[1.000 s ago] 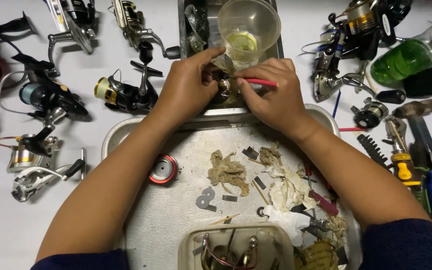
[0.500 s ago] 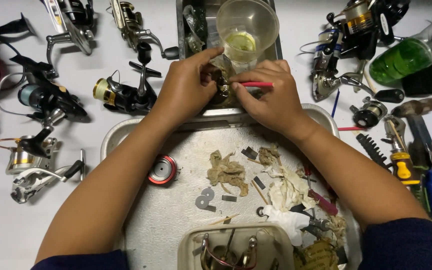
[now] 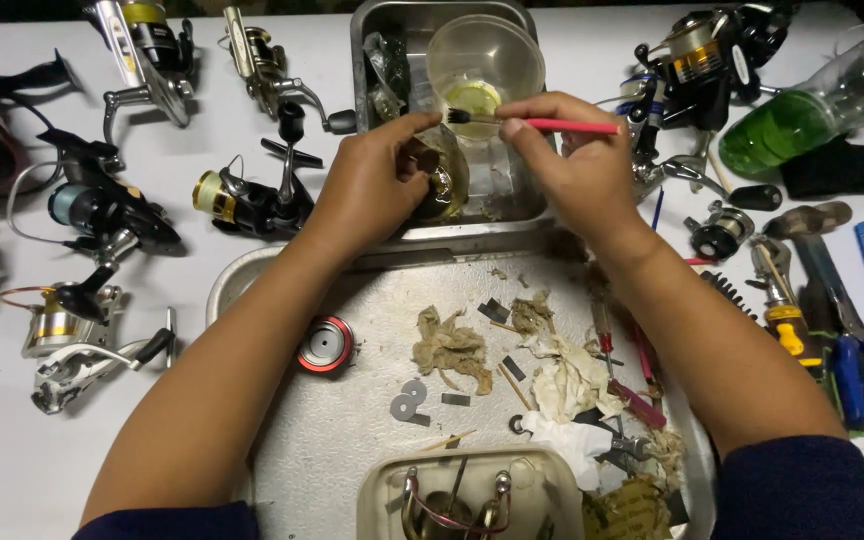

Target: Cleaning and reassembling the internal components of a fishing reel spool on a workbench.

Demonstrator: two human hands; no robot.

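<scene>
My left hand point(image 3: 372, 180) grips a small greasy metal reel part point(image 3: 442, 178) over a deep steel pan point(image 3: 372, 60). My right hand point(image 3: 577, 165) holds a red-handled brush point(image 3: 542, 123) level, its dark bristles pointing left above the part, at the rim of a clear plastic cup point(image 3: 482, 62) with yellowish liquid inside. Both hands hover at the pan's near edge, above a flat metal tray point(image 3: 352, 420).
The tray carries a red spool point(image 3: 326, 345), dirty paper wads point(image 3: 452, 345), small metal bits and a beige dish point(image 3: 472, 500). Several fishing reels point(image 3: 102, 210) lie left and top right. A green bottle point(image 3: 802, 110), pliers and screwdrivers point(image 3: 802, 320) lie right.
My right hand has lifted and turned the brush level, with its bristles now near the cup's rim. My left hand still holds the part in about the same place.
</scene>
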